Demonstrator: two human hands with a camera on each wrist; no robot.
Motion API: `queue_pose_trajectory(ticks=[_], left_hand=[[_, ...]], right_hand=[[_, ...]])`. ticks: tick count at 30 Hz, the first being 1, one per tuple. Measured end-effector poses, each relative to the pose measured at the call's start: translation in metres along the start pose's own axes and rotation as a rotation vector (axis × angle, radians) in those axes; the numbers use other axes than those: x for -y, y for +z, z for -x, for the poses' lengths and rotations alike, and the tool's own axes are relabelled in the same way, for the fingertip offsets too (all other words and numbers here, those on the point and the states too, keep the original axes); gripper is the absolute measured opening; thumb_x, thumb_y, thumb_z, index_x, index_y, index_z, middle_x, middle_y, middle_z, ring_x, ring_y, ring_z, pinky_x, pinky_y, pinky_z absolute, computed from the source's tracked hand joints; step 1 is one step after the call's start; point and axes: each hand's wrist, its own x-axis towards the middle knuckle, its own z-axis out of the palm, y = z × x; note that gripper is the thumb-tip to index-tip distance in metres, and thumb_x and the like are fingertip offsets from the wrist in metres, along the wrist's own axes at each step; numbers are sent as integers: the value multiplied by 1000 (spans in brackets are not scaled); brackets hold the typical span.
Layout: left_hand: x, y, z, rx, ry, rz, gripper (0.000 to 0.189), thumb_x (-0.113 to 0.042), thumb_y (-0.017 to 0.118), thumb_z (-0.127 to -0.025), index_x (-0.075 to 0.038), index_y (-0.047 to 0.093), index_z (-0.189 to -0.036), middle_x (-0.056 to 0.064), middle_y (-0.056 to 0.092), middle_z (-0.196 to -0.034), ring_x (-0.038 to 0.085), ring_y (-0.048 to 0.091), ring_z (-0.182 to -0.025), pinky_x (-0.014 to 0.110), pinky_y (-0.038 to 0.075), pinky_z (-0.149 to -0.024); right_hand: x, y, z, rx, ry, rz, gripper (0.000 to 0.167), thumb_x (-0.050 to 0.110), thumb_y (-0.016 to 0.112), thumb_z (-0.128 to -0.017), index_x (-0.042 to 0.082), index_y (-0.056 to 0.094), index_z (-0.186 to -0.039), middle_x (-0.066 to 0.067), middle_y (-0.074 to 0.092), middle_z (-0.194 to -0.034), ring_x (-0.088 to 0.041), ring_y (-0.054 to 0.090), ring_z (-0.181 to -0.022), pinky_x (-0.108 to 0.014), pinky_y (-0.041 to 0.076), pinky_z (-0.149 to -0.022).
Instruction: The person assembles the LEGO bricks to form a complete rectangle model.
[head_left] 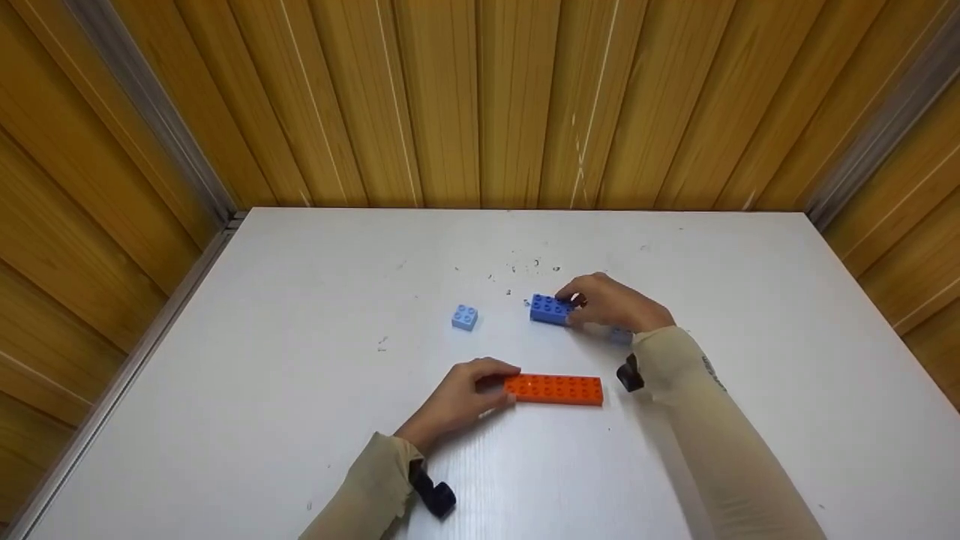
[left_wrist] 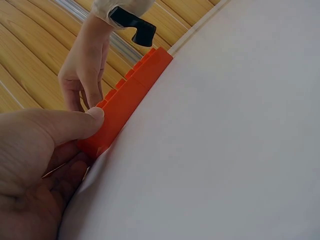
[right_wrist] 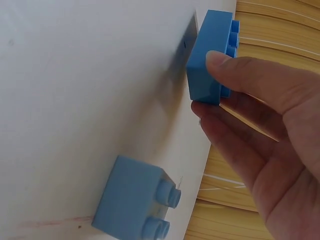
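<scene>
My left hand pinches the left end of a long orange toy building brick, which lies flat on the white table, studs up. In the left wrist view the thumb presses the side of that orange brick and the other fingers are partly hidden behind it. Farther back, my right hand grips the right end of a blue eight-stud brick between thumb and fingers. The right wrist view shows this blue brick held just off the table, its shadow beside it.
A light blue four-stud brick sits left of the blue one. Another light blue brick lies under my right wrist, partly covered in the head view. Wood-patterned walls border the white table at the back and sides.
</scene>
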Motion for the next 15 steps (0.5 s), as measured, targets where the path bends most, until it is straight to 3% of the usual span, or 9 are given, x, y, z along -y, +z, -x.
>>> queue_pose_trajectory(ticks=[9, 15], left_hand=[[2, 0, 0, 2, -5, -3, 38, -17, 70, -86, -18, 65, -124, -3, 65, -122, 16, 56, -119, 38, 42, -107], [5, 0, -1, -4, 37, -15, 37, -17, 71, -86, -14, 66, -123, 0, 66, -121, 18, 57, -117, 38, 43, -106]], right_hand=[[1, 1, 5, -4, -45, 36, 43, 11, 69, -86, 5, 61, -128, -14, 61, -129, -30, 54, -116, -49, 42, -105], [2, 1, 11, -14, -84, 48, 42, 10, 69, -86, 4, 62, -126, -15, 63, -126, -31, 56, -112, -50, 39, -107]])
